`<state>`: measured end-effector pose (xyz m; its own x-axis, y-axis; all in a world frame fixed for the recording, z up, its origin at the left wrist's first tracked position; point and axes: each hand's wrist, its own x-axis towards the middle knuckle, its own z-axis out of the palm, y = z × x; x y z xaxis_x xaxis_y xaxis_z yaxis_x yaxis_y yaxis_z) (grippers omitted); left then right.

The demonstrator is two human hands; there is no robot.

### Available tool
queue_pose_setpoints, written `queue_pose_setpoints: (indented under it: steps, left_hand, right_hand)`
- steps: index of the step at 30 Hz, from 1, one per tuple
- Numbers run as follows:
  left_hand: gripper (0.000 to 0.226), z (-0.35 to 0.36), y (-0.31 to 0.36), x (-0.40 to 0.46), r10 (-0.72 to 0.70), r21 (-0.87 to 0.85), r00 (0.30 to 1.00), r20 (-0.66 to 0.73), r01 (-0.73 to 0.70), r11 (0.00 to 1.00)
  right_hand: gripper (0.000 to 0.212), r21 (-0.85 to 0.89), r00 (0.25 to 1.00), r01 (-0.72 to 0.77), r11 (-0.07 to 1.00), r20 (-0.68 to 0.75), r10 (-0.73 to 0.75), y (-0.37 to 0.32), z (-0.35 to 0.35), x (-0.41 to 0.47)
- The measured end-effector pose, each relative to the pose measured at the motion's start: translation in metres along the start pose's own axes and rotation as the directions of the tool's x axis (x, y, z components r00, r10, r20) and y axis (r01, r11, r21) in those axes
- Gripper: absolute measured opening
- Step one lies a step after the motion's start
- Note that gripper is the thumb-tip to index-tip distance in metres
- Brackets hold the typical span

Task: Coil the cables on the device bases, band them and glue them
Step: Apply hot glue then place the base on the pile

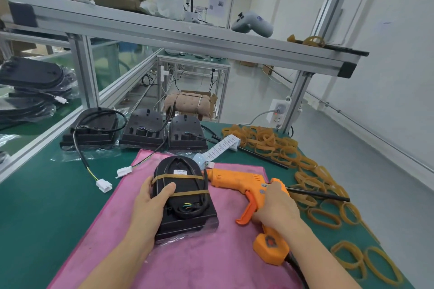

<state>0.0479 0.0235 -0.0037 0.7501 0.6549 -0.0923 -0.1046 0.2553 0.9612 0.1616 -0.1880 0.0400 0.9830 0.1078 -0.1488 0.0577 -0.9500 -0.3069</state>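
A black device base [185, 197] lies on the pink cloth [206, 256]. Its black cable [187, 212] is coiled on top, and two tan rubber bands [190, 193] cross the base. My left hand [150, 202] grips the base's left side, thumb on the lower band. My right hand [276, 209] holds the handle of an orange glue gun [237, 179]. The gun's nozzle points left at the base's upper right edge.
Three more black bases [141, 130] with loose cables stand at the back of the green mat [35, 206]. A heap of rubber bands [281, 148] covers the right side. A white label strip [223, 146] and a black rod [317, 195] lie nearby. A metal frame [187, 37] runs overhead.
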Motion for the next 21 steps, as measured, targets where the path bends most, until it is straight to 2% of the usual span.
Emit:
queue_pose_setpoints:
  steps: [3, 6, 8, 10, 12, 14, 18, 21]
  left_hand:
    - [0.021, 0.001, 0.001, 0.0, -0.018, -0.024, 1.0, 0.01, 0.018, 1.0]
    - [0.025, 0.0, 0.003, 0.0, -0.035, -0.053, 0.999, 0.002, 0.035, 0.998]
    - [0.028, -0.001, 0.003, 0.0, -0.052, -0.067, 0.999, 0.002, 0.052, 0.996]
    - [0.027, -0.001, 0.002, 0.002, -0.067, -0.075, 0.998, 0.006, 0.067, 0.995]
    - [0.025, -0.001, 0.001, 0.003, -0.08, -0.089, 0.997, -0.001, 0.079, 0.993]
    - [0.025, -0.001, 0.002, 0.004, -0.088, -0.086, 0.996, -0.006, 0.087, 0.993]
    - [0.023, -0.003, 0.006, 0.006, -0.131, -0.113, 0.991, 0.008, 0.131, 0.985]
    - [0.023, -0.006, 0.011, 0.007, -0.145, -0.117, 0.989, 0.009, 0.145, 0.982]
  right_hand:
    - [0.044, 0.191, 0.998, -0.025, 0.981, -0.043, 0.034, 0.012, 0.001, 0.004]
    - [0.033, 0.425, 0.998, -0.006, 0.905, -0.049, 0.029, 0.021, 0.001, 0.006]
    - [0.021, 0.609, 0.999, -0.035, 0.792, 0.008, 0.037, 0.02, -0.007, 0.003]
    - [0.02, 0.763, 0.996, -0.068, 0.643, 0.089, 0.0, 0.017, -0.02, 0.001]
    - [0.02, 0.855, 0.985, -0.088, 0.511, 0.15, -0.081, 0.012, -0.034, 0.0]
    - [0.018, 0.893, 0.967, -0.094, 0.44, 0.188, -0.174, 0.005, -0.047, -0.001]
    - [0.017, 0.877, 0.902, -0.09, 0.471, 0.272, -0.334, -0.011, -0.062, -0.001]
    - [0.02, 0.833, 0.89, -0.069, 0.549, 0.3, -0.344, -0.015, -0.069, 0.009]
